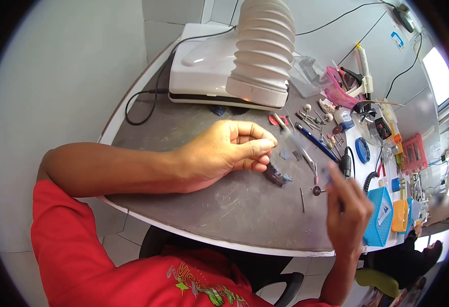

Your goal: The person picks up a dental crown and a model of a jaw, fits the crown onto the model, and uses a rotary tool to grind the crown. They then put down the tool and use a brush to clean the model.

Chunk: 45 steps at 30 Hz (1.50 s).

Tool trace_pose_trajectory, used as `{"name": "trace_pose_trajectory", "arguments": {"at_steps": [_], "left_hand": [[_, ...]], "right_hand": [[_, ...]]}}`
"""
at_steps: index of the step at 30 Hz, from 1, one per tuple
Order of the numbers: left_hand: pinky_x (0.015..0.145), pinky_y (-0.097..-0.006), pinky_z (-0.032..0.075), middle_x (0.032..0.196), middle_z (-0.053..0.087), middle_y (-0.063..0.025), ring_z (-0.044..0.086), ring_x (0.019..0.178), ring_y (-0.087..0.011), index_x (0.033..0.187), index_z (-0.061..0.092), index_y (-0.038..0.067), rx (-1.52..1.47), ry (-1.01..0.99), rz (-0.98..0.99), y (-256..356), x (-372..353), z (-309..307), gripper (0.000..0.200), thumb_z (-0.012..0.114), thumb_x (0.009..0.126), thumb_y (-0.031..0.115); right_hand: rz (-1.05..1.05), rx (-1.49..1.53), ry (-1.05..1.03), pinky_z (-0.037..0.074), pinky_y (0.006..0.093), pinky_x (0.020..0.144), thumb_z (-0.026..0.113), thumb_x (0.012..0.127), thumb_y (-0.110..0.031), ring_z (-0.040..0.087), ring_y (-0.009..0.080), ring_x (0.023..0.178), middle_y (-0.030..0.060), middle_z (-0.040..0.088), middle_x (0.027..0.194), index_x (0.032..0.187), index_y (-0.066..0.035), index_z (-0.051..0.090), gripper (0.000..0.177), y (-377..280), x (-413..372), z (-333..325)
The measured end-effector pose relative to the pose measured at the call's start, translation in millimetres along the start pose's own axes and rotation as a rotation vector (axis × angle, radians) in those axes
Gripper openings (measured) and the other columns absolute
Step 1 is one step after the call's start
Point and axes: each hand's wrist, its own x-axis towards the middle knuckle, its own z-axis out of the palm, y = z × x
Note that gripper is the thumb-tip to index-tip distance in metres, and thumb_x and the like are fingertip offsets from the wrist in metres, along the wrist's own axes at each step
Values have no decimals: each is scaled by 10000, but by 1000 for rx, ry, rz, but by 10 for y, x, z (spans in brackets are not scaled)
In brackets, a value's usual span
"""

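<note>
My left hand (234,148) hovers over the middle of the grey desk (224,204), thumb and index finger pinched together and the other fingers curled. Whatever sits in the pinch is too small to make out. Just below those fingertips is a dark grey, lumpy piece (277,175) with a paler blue-grey end. My right hand (350,212) is smeared by motion over the right part of the desk, its fingers pointing up and left. Near it lie a small dark disc on a shank (317,191) and a thin metal rod (302,200).
Behind stands a white machine (204,77) with a ribbed hose (263,51). Rotary burs (314,120), a blue pen-like tool (316,142) and a black handpiece (346,163) crowd the right side. Beyond are a pink tray (337,89) and a blue basket (378,217); a person sits farther off.
</note>
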Motion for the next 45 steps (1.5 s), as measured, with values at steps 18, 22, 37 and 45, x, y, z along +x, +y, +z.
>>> {"name": "trace_pose_trajectory", "arguments": {"at_steps": [18, 22, 37, 45], "left_hand": [[709, -244, 528, 869, 648, -28, 613, 777, -74, 984, 608, 34, 471, 52, 124, 98, 51, 57, 108, 643, 967, 135], [693, -234, 525, 872, 642, -23, 611, 779, -70, 997, 604, 35, 529, 33, 145, 77, 37, 84, 117, 635, 974, 145], [725, -238, 470, 903, 675, 1, 563, 797, -57, 1000, 682, -7, 1013, 169, 392, 136, 291, 469, 137, 661, 938, 114], [705, -233, 471, 837, 680, -19, 567, 766, -63, 971, 701, -23, 966, 86, 409, 132, 267, 652, 95, 662, 922, 48]], "right_hand": [[87, 268, -444, 505, 357, 634, 706, 834, -59, 665, 267, 737, 99, 648, 959, 1002, -44, 693, 169, 466, -6, -161], [14, 153, -333, 499, 367, 626, 692, 827, -43, 654, 270, 726, 98, 631, 905, 910, -42, 654, 91, 516, -9, -55], [-418, 443, 132, 527, 318, 560, 746, 793, -25, 652, 204, 649, 78, 649, 851, 1048, -72, 690, 265, 257, 553, 269], [-532, 344, 284, 491, 295, 504, 787, 744, -53, 616, 170, 605, 44, 614, 767, 1014, -35, 683, 290, 212, 372, 284]]}}
